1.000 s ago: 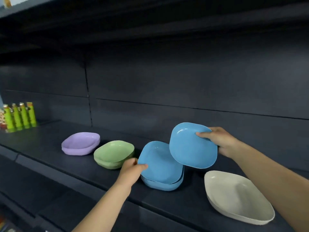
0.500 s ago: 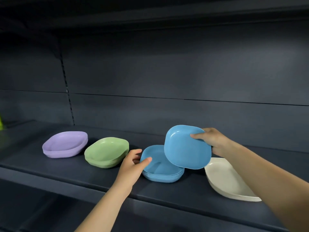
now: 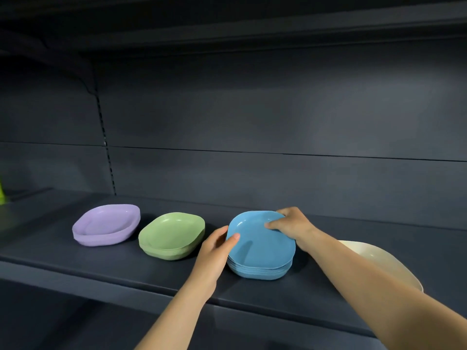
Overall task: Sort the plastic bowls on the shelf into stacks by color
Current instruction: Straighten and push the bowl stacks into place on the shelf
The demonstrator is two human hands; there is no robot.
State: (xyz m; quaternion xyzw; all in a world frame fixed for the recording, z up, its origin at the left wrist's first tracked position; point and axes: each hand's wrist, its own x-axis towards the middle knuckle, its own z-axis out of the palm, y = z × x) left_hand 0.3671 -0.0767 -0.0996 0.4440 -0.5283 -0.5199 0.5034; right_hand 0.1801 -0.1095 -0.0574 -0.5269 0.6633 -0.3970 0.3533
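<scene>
At the far left edge a sliver of something bright green (image 3: 2, 190) shows, too cut off to identify. On the dark shelf (image 3: 75, 269) the bowls stand in a row. First comes the purple stack (image 3: 107, 224), pale lilac, rounded-square, with nested rims visible along its front. Just beside it, apart, sits the green stack (image 3: 172, 234), the same shape, its layered rims showing at the lower edge. Next, the left hand (image 3: 214, 251) grips the near-left corner of the top blue bowl (image 3: 260, 242), thumb over the rim and fingers curled behind it. That bowl lies slightly tilted on the blue stack (image 3: 257, 270), whose many thin rims are banded below it. The right hand (image 3: 293, 226) grasps the bowl's far-right corner, thumb on the inside, fingers wrapped behind. The right forearm crosses in front of the cream bowl (image 3: 379, 263) at the right, hiding much of it; it may be a stack, though that part is covered.
</scene>
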